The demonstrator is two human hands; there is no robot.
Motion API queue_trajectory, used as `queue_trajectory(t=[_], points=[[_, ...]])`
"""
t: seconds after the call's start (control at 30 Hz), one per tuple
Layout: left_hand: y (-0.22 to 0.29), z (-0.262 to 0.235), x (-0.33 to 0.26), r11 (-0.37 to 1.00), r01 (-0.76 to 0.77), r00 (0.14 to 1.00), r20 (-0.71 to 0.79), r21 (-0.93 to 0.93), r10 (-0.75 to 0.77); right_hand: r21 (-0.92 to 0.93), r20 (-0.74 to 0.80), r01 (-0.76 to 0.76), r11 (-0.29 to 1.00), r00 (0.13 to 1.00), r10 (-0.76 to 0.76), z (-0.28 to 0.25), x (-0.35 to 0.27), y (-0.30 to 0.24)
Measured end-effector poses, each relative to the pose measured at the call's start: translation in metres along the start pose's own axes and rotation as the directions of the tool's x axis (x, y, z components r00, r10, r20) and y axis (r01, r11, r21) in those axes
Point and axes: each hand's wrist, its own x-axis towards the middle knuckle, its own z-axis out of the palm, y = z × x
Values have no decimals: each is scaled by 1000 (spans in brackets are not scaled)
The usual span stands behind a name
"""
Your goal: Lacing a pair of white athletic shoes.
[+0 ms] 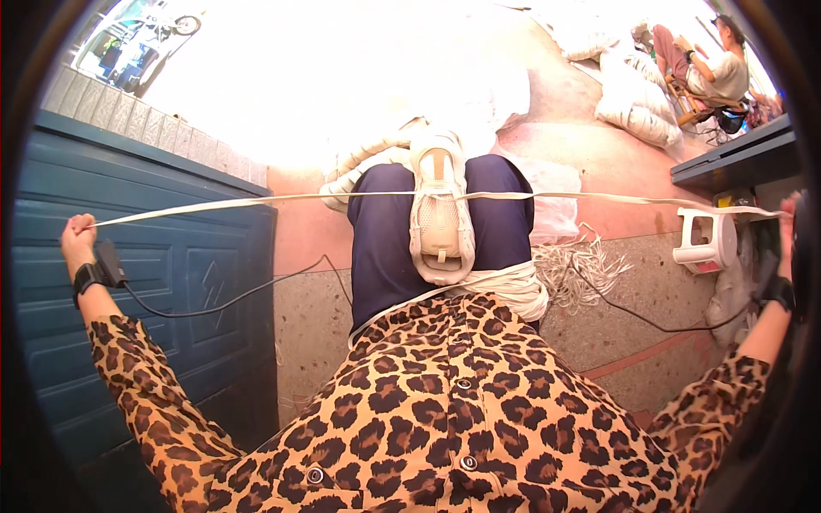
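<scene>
A cream sneaker [441,235] rests on my lap between my dark-trousered knees, its heel toward me. One long off-white shoelace [282,198] runs across the shoe and stretches nearly straight out to both sides. At the far left my left hand [79,235] is closed in a fist round one end. My right hand [788,229], at the right rim and partly in shadow, pinches the other end; its fingers are only partly visible. A bundle of off-white laces [520,291] lies over my lap, below the shoe.
More laces [583,272] lie heaped on the floor to the right, near a white plastic stool [707,239]. A blue panelled door [162,256] stands close on the left. White sacks [637,103] lie farther back, beside a seated person [718,73]. Cables trail from both wrists.
</scene>
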Motion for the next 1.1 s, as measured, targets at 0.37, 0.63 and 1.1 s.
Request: queue_trajectory(t=[0.37, 0.63, 1.1], points=[[-392, 164, -317, 344, 682, 277, 207, 646, -938, -360, 929, 529, 768, 275, 246, 366, -291, 289], [-413, 193, -323, 588, 7, 466, 518, 809, -717, -348, 920, 801, 487, 392, 12, 382, -275, 336], [-442, 167, -351, 450, -726, 489, 850, 521, -195, -399, 910, 909, 117, 409, -75, 398, -298, 326]])
